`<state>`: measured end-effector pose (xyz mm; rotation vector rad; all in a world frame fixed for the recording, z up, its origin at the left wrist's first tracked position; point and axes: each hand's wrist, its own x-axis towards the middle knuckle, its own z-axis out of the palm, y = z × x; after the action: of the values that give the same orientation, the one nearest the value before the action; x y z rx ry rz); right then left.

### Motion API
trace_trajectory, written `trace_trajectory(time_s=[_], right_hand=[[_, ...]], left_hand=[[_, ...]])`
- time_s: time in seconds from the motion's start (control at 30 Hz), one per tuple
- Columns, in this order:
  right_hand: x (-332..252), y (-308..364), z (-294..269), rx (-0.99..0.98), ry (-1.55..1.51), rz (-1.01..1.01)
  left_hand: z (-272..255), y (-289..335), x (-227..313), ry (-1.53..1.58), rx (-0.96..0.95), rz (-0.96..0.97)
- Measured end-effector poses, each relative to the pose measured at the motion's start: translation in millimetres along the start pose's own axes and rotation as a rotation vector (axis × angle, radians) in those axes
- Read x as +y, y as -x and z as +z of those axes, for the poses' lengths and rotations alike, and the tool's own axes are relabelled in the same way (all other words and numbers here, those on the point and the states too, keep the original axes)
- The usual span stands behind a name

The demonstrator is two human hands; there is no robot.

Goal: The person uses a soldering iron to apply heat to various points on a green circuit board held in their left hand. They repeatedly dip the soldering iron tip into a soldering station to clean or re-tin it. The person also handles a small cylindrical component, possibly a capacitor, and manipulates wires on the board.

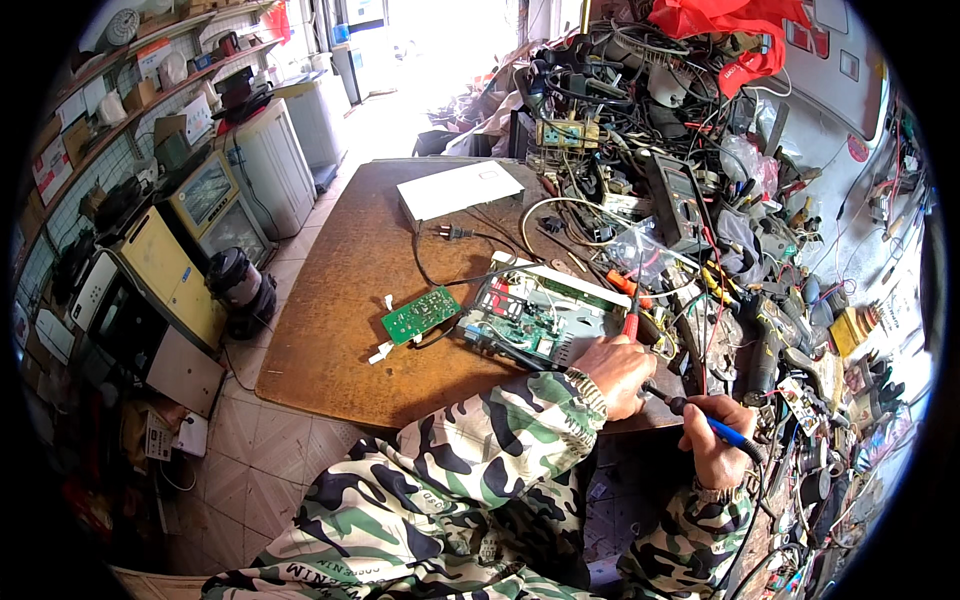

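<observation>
My right hand (718, 440) is closed round the blue handle of a soldering iron (738, 438). The iron's dark front end points left, toward my left hand (618, 375). That hand is curled shut at the table's near right edge, and whatever its fingers hold is hidden. A red-handled probe or screwdriver (631, 326) with a thin shaft rises just beyond it; I cannot tell if the hand grips it. Left of this hand lies an opened metal housing (590, 325) with a green board (525, 332) inside. A separate green circuit board (420, 314) rests on the table further left.
A white metal cover (460, 190) lies toward the back of the brown wooden table (330, 290), near a black power plug (455, 232). Piled cables, tools and a multimeter (680, 195) crowd the right side. Cabinets and a dark round appliance (238, 280) stand left on the tiled floor.
</observation>
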<state>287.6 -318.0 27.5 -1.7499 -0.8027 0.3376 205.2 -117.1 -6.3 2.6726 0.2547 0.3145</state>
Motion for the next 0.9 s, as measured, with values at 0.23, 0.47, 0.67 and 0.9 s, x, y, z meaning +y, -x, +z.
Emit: trace_trajectory(time_s=[0.23, 0.47, 0.67, 0.9], right_hand=[[4.3, 0.2, 1.6, 0.063, -0.003, -0.021], [-2.7, 12.4, 0.7, 0.389, -0.125, -0.208], [-9.7, 20.4, 22.5, 0.534, -0.457, -0.194], [-13.5, 26.7, 82.4, 0.364, -0.557, -0.349]], left_hand=[[1.3, -0.3, -0.2, 0.0, 0.018, 0.007], [8.6, 0.2, 2.8, -0.104, 0.183, -0.006], [-10.0, 23.7, 11.3, -0.041, 0.309, 0.042], [-98.6, 144.0, -71.3, 0.141, 0.78, -0.09]])
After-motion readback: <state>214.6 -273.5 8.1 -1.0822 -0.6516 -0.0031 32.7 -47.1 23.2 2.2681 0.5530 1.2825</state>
